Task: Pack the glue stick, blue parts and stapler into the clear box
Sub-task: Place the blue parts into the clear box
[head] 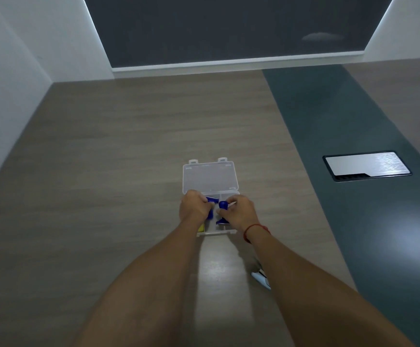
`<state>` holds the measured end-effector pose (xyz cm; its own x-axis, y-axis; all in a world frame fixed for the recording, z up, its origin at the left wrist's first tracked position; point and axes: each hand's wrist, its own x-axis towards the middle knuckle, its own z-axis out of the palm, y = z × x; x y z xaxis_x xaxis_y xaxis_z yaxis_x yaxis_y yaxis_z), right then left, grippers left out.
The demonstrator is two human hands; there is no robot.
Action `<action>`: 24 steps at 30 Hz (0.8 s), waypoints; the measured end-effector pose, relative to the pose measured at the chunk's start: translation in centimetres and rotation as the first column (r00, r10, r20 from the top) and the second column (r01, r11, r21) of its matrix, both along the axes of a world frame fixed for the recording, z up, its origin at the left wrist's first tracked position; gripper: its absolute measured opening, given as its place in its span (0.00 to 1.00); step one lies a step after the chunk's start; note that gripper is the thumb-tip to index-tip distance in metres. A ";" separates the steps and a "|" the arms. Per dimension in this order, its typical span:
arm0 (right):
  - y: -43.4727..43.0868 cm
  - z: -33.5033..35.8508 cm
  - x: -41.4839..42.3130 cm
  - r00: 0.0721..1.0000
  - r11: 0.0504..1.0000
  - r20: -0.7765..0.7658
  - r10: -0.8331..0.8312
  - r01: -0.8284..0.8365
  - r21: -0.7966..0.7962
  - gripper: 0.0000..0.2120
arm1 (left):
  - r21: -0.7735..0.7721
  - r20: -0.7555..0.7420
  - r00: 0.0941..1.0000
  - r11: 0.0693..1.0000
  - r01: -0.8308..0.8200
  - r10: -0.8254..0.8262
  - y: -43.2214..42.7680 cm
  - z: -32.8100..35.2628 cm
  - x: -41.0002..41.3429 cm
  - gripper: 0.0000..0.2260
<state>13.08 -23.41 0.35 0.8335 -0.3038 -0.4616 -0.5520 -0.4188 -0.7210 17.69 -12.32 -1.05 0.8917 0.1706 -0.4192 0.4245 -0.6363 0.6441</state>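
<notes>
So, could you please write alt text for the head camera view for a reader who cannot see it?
Both hands, left hand and right hand, hold blue parts over an open clear box on a wood-look table. A yellow item shows in the box; a white object lies beside the right forearm.

This looks like an office or meeting room. A long wood-grain table point(128, 146) fills the view, with a dark green strip point(341, 126) running along its right side. Set flush into that strip is a brushed-metal cable hatch point(367, 165). Beyond the table's far edge hangs a dark panel point(229, 28), flanked by plain white walls point(28, 41).
</notes>
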 end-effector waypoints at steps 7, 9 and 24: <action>1.2 0.4 0.0 0.997 0.993 -0.008 0.074 -0.074 -0.095 0.13 | -0.034 0.094 0.995 0.999 -0.019 0.022 2.6 0.3 -1.5 0.07; 1.6 0.2 0.0 0.998 0.989 -0.028 0.064 -0.067 -0.130 0.11 | -0.025 0.127 0.992 1.000 -0.016 0.019 3.3 0.1 -1.8 0.05; 2.0 0.2 -0.1 0.999 0.973 -0.021 0.029 -0.034 -0.226 0.14 | 0.024 0.106 0.994 0.999 -0.035 0.032 5.2 -0.5 -2.4 0.09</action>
